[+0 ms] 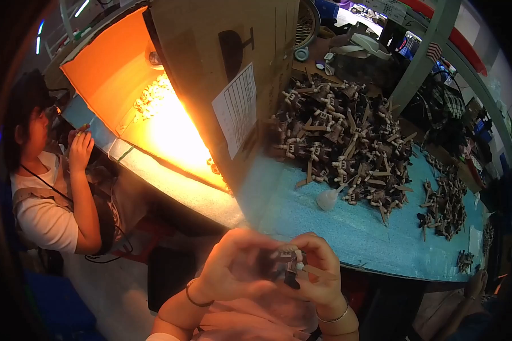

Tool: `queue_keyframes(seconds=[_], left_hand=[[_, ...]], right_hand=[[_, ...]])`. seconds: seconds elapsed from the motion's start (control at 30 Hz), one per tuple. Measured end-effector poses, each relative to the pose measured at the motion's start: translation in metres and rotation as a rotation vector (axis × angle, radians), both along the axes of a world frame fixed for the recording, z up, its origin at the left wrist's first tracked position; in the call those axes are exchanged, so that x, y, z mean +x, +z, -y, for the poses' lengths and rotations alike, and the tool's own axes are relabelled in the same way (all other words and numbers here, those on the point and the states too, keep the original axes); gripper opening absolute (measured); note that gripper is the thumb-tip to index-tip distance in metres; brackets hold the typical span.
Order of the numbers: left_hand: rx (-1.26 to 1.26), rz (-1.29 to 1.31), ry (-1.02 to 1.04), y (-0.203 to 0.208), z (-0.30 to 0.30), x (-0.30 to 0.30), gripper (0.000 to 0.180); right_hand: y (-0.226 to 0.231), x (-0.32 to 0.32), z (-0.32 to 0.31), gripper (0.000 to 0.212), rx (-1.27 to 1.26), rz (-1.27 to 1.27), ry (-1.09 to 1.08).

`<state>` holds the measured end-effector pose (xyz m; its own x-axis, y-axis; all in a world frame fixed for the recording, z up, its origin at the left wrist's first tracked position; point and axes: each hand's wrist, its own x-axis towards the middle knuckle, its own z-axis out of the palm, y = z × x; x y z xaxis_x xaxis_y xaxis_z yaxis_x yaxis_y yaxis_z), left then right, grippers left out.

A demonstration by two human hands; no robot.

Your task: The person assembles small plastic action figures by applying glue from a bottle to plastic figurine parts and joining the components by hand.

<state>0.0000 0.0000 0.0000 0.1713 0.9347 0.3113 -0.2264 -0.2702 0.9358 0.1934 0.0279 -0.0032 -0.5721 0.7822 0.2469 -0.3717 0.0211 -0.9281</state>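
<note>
Above my lap, just off the front edge of the blue table, both my hands hold one small toy figure (290,265). It has a dark and pale body and a dark leg or boot pointing down. My left hand (230,262) is closed around its left side, which is partly blurred and hidden by the fingers. My right hand (320,271) pinches it from the right, near a flat tan piece whose link to the figure I cannot make out. A large heap of similar brown and white figures (347,148) lies beyond my hands on the blue table (318,227).
A white bulb-shaped bottle (327,199) lies before the heap. Smaller figure piles (444,202) sit farther right. A tall cardboard panel (210,51) with a paper sheet (235,111) borders a brightly lit cardboard box (105,74). At left sits a co-worker (51,193) holding something small.
</note>
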Motion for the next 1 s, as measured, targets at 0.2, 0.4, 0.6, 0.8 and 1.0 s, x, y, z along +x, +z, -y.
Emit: queue_keyframes(seconds=[0.2,0.4,0.6,0.8,1.0], left_hand=[[0.312,-0.484,0.128,0.018,-0.009,0.005,0.068],[0.549,-0.738,0.316,0.013,-0.011,0.007,0.063],[0.545,-0.521,0.324,0.007,-0.012,0.014,0.051],[0.619,-0.613,0.35,0.006,-0.013,0.02,0.048],[0.594,-0.712,0.257,-0.003,-0.01,0.028,0.056]], right_hand=[[0.01,0.0,0.005,0.052,0.259,0.173,-0.284],[0.035,0.001,0.008,0.034,0.932,0.612,-0.582],[0.036,0.003,0.013,0.038,1.067,0.605,-0.617],[0.036,0.01,0.019,0.043,0.928,0.592,-0.543],[0.025,0.032,0.023,0.052,0.73,0.605,-0.365]])
